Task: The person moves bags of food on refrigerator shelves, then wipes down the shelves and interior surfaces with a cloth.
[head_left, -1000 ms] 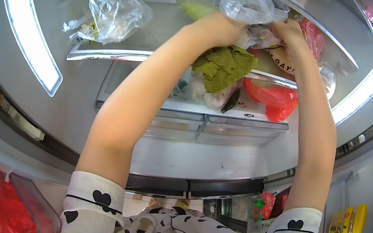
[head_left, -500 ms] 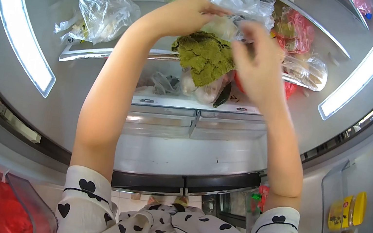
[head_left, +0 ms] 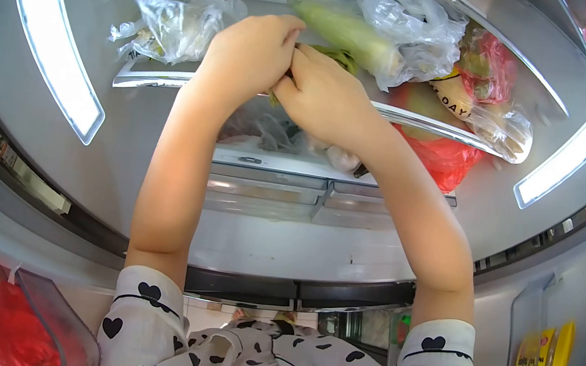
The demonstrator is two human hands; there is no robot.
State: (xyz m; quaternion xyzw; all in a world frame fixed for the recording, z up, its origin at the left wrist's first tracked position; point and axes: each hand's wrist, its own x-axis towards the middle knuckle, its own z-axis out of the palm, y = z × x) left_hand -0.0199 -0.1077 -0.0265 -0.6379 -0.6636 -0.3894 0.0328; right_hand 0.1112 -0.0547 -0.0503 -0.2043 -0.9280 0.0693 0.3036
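Observation:
My left hand (head_left: 254,51) and my right hand (head_left: 326,94) meet in front of the fridge shelf (head_left: 151,82), with fingers closed against each other. Between them they grip an olive-green cloth (head_left: 336,56). Most of it is hidden behind my hands; a fold shows above my right hand and a small bit below my fingers. Just behind lies a clear plastic bag with a long pale-green vegetable (head_left: 345,33). A knotted clear bag with whitish contents (head_left: 180,24) rests to the left of my left hand.
On the shelf's right are a pink bag (head_left: 495,70) and a clear-wrapped package (head_left: 503,129). A red bag (head_left: 445,162) sits below, above the clear drawers (head_left: 265,186). The open right door holds a yellow-lidded jar (head_left: 562,348); the left door holds red bags (head_left: 13,326).
My hands were apart, with the cloth draped over the shelf edge between them. Now they have come together to the left, both closed on the gathered cloth. The camera view has shifted slightly.

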